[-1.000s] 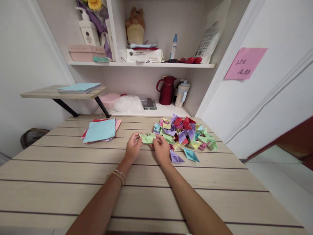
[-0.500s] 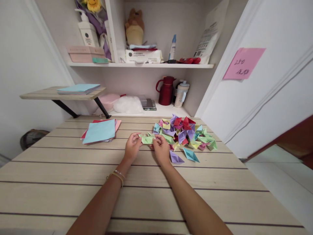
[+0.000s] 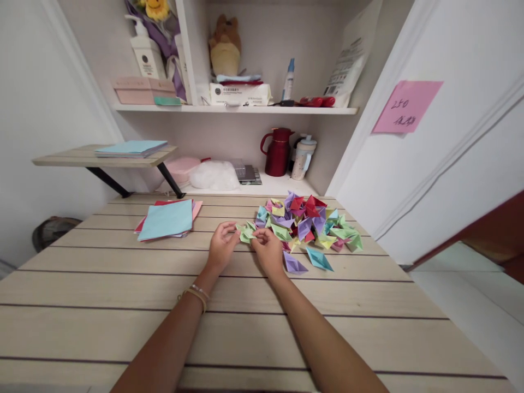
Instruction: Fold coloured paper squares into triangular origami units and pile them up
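Toward the far middle of the slatted wooden tabletop [image 3: 245, 344], a piece of light-green folded paper [image 3: 246, 232] is held between two hands, left of the pile of folded paper boats [image 3: 305, 226]. The left hand [image 3: 222, 244] has thumb and fingertips pinched on its left end; the right hand [image 3: 268, 250] has thumb and fingertips closed on its right end. Its finer creases are too small to read. Working it well, I judge, calls for a light, matched grip at both ends, with the thumbs easing the layers evenly, since a sharp tug on one side could skew or tear thin paper. The right wrist is best kept clear of the purple paper boat [image 3: 295, 264] just beside it on the right; the blue paper boat [image 3: 320, 259] lies farther right.
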Demonstrator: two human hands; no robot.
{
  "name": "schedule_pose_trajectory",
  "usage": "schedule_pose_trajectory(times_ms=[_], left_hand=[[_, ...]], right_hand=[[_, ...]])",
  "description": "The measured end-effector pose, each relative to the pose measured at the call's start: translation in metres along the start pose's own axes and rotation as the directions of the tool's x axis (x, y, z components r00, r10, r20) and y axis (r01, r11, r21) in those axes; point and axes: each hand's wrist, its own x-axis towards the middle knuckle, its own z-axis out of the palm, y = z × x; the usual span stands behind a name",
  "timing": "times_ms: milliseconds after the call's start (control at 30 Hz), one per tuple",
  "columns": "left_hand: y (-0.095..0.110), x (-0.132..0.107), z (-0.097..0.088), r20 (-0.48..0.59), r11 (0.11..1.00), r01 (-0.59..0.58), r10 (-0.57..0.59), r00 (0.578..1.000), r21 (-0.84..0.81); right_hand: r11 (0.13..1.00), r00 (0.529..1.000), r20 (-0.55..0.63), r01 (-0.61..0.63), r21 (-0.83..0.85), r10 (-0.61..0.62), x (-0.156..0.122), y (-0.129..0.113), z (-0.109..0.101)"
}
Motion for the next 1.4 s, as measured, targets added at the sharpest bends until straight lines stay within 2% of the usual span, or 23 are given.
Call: schedule_pose_trajectory(times_ms=[200, 467, 633, 833, 1000, 1100, 1267, 1400], left_hand=[[-0.001, 0.001, -0.001, -0.008, 1.000, -0.010, 0.010, 1.000, 0.008], [0.000, 0.000, -0.001, -0.006, 1.000, -0.019, 0.019, 1.000, -0.002], [0.002, -0.001, 0.000, 0.024, 1.000, -0.014, 0.014, 1.000, -0.009], [0.000, 0.000, -0.002, 0.030, 0.998, -0.040, 0.039, 0.999, 0.050], [-0.001, -0.002, 0.000, 0.100, 1.000, 0.012, -0.011, 0.995, -0.009], [-0.002, -0.002, 0.000, 0.101, 0.999, 0.020, -0.016, 0.995, -0.036], [-0.006, 0.000, -0.001, 0.094, 1.000, 0.019, -0.021, 0.995, 0.014], [-0.010, 0.001, -0.003, 0.105, 0.998, 0.041, -0.045, 0.993, 0.041]], right_hand=[[0.999, 0.999, 0.009, -0.047, -0.014, 0.047, -0.003, -0.012, 0.001], [0.997, 1.000, 0.000, -0.004, -0.081, 0.004, -0.005, -0.017, 0.002], [0.973, 0.999, -0.022, 0.035, -0.228, -0.042, -0.004, -0.015, -0.002], [0.989, 0.999, 0.029, 0.043, -0.140, -0.039, -0.005, -0.017, 0.000], [0.991, 0.996, 0.065, 0.075, -0.107, -0.068, -0.005, -0.017, 0.001], [0.986, 0.993, 0.074, 0.104, -0.128, -0.095, -0.004, -0.016, 0.000], [0.960, 0.973, 0.106, 0.223, -0.168, -0.207, -0.006, -0.022, -0.002], [0.941, 0.965, 0.137, 0.252, -0.226, -0.225, -0.006, -0.025, -0.002]])
